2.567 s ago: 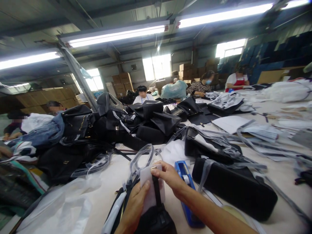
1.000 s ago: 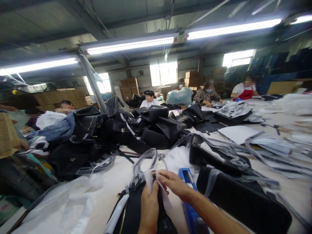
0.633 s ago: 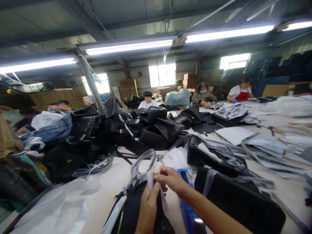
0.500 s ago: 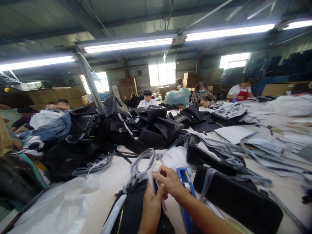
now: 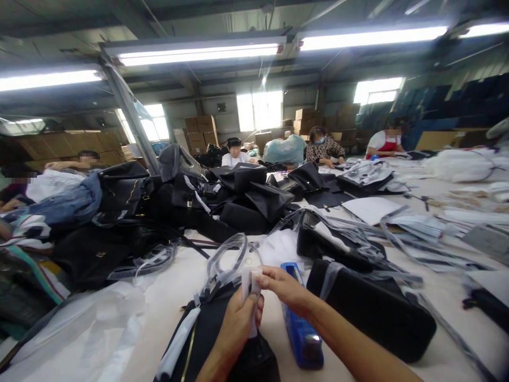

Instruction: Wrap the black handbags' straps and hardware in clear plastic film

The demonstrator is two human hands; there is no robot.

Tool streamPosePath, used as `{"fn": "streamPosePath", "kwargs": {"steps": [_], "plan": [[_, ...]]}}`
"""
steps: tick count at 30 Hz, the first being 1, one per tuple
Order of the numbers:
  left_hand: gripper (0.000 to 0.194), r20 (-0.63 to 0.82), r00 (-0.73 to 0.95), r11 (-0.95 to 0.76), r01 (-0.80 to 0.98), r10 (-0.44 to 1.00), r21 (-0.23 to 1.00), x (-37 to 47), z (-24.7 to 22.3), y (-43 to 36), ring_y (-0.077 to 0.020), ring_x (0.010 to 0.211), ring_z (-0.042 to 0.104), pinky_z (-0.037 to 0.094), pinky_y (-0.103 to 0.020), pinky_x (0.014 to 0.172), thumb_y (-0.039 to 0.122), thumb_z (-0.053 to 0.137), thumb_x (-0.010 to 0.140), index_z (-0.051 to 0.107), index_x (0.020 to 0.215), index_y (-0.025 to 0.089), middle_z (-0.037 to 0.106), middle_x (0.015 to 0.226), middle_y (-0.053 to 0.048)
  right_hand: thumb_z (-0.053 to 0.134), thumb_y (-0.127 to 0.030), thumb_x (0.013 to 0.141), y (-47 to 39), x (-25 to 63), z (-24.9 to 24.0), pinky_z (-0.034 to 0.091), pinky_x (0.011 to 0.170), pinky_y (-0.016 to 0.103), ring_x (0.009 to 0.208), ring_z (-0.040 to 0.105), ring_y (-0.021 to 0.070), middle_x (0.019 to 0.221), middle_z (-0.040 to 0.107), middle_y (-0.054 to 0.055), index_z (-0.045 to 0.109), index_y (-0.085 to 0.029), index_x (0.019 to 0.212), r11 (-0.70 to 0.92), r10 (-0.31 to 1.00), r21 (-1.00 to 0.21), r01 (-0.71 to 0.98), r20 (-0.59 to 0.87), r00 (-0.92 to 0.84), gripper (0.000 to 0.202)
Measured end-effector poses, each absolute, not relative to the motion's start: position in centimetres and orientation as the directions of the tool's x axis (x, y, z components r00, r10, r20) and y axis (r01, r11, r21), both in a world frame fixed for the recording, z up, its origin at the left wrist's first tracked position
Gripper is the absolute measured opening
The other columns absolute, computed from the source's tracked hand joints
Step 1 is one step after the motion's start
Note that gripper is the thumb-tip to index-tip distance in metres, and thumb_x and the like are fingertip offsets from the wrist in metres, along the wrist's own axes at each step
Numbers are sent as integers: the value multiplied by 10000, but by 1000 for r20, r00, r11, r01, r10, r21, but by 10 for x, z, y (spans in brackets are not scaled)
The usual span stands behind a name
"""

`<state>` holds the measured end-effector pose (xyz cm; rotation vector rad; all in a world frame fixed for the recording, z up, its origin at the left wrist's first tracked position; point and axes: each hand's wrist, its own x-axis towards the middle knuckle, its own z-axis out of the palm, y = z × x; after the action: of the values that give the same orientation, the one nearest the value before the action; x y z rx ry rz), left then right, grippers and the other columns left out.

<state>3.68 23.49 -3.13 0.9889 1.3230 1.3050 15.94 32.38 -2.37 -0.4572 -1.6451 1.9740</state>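
Over a black bag point(image 5: 214, 323) with a gold zipper, my left hand point(image 5: 234, 323) grips a strip of thin white wrapping point(image 5: 249, 286) around what looks like a dark strap. My right hand point(image 5: 278, 284) pinches the upper end of the same wrapping between thumb and fingers. Clear plastic-covered handles point(image 5: 230, 254) rise from the bag just beyond my hands. A white wrapped piece point(image 5: 178, 342) lies along the bag's left side. Right beside my right forearm stands a blue tape dispenser point(image 5: 298, 334).
A heap of black bags point(image 5: 238, 196) spreads across the table ahead. To the right lie another black bag point(image 5: 369, 307) and white sheets point(image 5: 374, 209). White sheeting point(image 5: 87, 329) covers the left front. Several people sit at the far side, near a blue plastic sack point(image 5: 284, 150).
My right hand has shifted up and right along the wrapping, away from my left thumb. The view has tilted slightly, and more of the tape dispenser shows.
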Motion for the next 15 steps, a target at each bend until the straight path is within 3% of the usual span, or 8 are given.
{"fn": "streamPosePath", "kwargs": {"steps": [5,10,13,15], "plan": [[238,-44,-240,38,-32,970,999,48,-32,236,-117,543,515,412,-221,505,330,489,873,600,955,137,580,687,-14,522,-518,864,316,149,-41,346,460,239,445,459,118,526,485,-41,551,-186,796,-37,765,-991,-127,54,-642,340],[413,18,-406,5,56,914,998,59,-37,236,-164,667,583,462,-246,596,460,542,865,576,1125,142,635,791,-43,548,-516,844,310,136,-53,329,463,243,490,436,118,570,489,-29,545,-203,741,87,916,-996,-11,85,-393,329],[390,46,-471,1,99,881,995,58,-39,236,-138,576,519,407,-227,541,495,521,873,616,1024,149,579,667,1,545,-524,847,308,132,-52,347,483,245,509,440,123,560,476,-29,534,-204,721,87,922,-996,-27,90,-375,343],[369,42,-483,15,115,874,993,54,-38,235,-117,524,453,361,-218,505,500,507,880,631,929,156,522,603,29,544,-526,852,307,136,-47,385,524,252,532,461,127,570,478,-30,550,-198,739,63,877,-994,-90,98,-470,346]]}}
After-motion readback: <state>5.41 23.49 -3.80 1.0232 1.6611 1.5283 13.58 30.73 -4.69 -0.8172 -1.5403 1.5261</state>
